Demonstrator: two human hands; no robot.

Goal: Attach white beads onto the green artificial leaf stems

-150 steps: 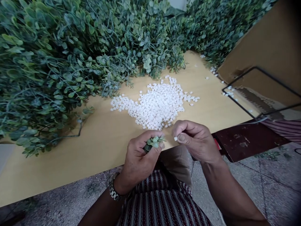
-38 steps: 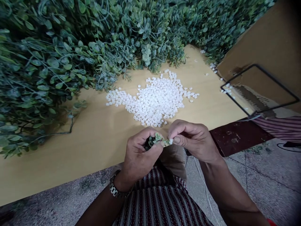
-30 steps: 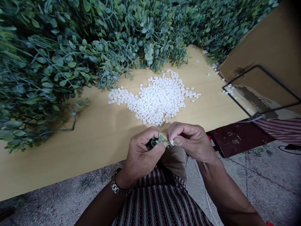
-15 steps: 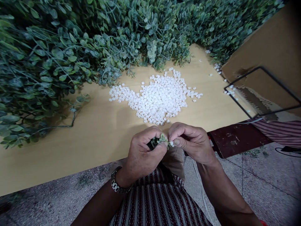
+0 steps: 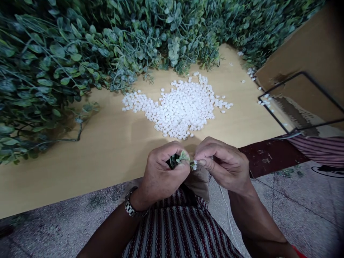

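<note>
My left hand [image 5: 165, 172] is closed around a small sprig of artificial green leaves [image 5: 183, 157]; most of the sprig is hidden in the fist. At the sprig's tip sits a tiny white plastic piece [image 5: 195, 165], pinched by the thumb and forefinger of my right hand [image 5: 225, 163]. The two hands almost touch, just over the table's near edge. Beyond them lies a spread-out heap of similar white pieces [image 5: 182, 107].
Bushy artificial foliage [image 5: 107, 46] fills the back and left of the wooden table [image 5: 113, 157]. A cardboard box [image 5: 309, 53] and a black wire frame [image 5: 279, 79] stand at the right, with loose white pieces beside them. A bent stem [image 5: 79, 130] sticks out at left.
Five seconds ago my right hand held the white piece apart from the sprig. It has since moved left, and the piece is now at the sprig's tip. The view has shifted slightly.
</note>
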